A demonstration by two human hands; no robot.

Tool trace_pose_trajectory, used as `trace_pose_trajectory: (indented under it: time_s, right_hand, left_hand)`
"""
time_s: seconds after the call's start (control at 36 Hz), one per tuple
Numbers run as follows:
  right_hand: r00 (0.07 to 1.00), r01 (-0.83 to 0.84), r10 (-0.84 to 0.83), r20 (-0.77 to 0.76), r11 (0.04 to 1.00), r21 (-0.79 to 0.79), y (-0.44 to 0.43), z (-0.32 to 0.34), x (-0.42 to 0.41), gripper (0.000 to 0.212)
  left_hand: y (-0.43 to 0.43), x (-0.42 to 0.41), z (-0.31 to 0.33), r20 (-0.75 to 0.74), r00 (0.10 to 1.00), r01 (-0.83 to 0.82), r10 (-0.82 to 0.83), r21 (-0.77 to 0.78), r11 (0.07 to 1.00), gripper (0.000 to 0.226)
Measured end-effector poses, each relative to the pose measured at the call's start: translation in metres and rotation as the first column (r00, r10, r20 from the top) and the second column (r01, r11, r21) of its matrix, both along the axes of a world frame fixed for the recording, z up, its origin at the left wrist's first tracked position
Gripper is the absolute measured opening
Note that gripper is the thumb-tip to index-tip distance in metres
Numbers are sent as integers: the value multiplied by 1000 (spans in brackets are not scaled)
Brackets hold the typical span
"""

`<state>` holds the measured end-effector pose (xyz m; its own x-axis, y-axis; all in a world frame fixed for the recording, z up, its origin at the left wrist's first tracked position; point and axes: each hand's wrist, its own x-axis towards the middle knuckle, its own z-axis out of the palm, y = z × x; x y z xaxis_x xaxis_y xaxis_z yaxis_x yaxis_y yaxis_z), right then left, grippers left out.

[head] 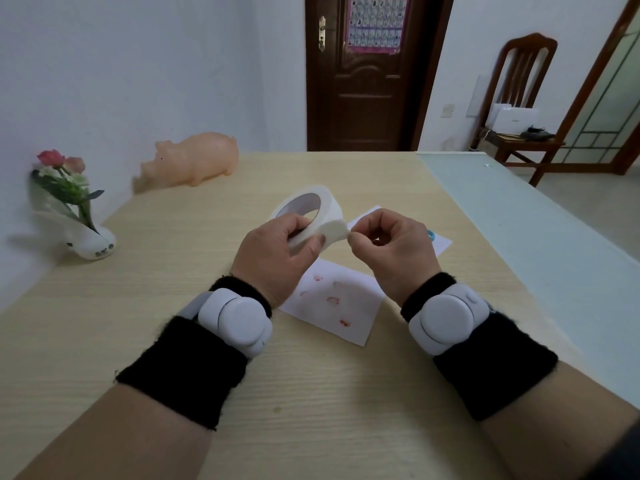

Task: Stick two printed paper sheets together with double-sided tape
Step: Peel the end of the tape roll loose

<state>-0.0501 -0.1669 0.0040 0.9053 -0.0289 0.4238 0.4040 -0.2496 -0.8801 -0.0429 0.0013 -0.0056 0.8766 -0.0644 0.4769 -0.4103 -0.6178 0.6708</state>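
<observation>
My left hand [277,251] grips a wide white roll of double-sided tape [311,209] above the wooden table [311,393], fingers curled round its rim. My right hand [388,247] pinches the loose tape end [341,232] at the roll's right side between thumb and forefinger. Under my hands lies a printed paper sheet [339,306] with small red pictures on it. A second white sheet [440,242] lies further back to the right, mostly hidden by my right hand.
A small blue object [431,234] peeks out beside my right hand on the far sheet. A pink pig figure [194,162] and a white vase with flowers [74,209] stand at the table's left. A pale glass strip [519,230] runs along the right side.
</observation>
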Motion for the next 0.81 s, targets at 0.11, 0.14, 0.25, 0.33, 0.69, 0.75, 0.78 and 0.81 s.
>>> trace_pose_trajectory:
  time_s: [0.11, 0.14, 0.25, 0.33, 0.69, 0.75, 0.78, 0.81]
  right_hand:
    - [1000, 20, -20, 15, 1000, 19, 0, 0, 0, 20]
    - [1000, 21, -22, 18, 999, 46, 0, 1, 0, 19]
    - [999, 38, -39, 15, 994, 98, -4, 2, 0, 26]
    - [998, 34, -34, 50, 999, -12, 0, -1, 0, 31]
    - [993, 40, -30, 116, 996, -86, 5, -1, -2, 32]
    - [992, 29, -18, 124, 996, -86, 5, -1, -2, 33]
    - [992, 25, -14, 129, 996, -86, 5, -1, -2, 33]
    - [991, 23, -11, 131, 996, -87, 6, -1, -3, 33]
  left_hand:
    - [1, 1, -2, 0, 1000, -2, 2, 40, 999, 23]
    - [1, 2, -2, 2, 1000, -7, 7, 51, 999, 25]
    - [1, 2, -4, 19, 1000, -12, 10, 87, 996, 34]
    - [-1, 1, -3, 28, 1000, 5, -8, 120, 993, 31]
    - [-4, -2, 0, 47, 998, -43, 35, 180, 983, 28]
    - [-4, -1, 1, 44, 997, -66, 59, 188, 980, 28]
    - [-3, -1, 1, 43, 997, -77, 71, 183, 980, 26]
    - [-3, -1, 2, 43, 996, -87, 80, 178, 980, 24]
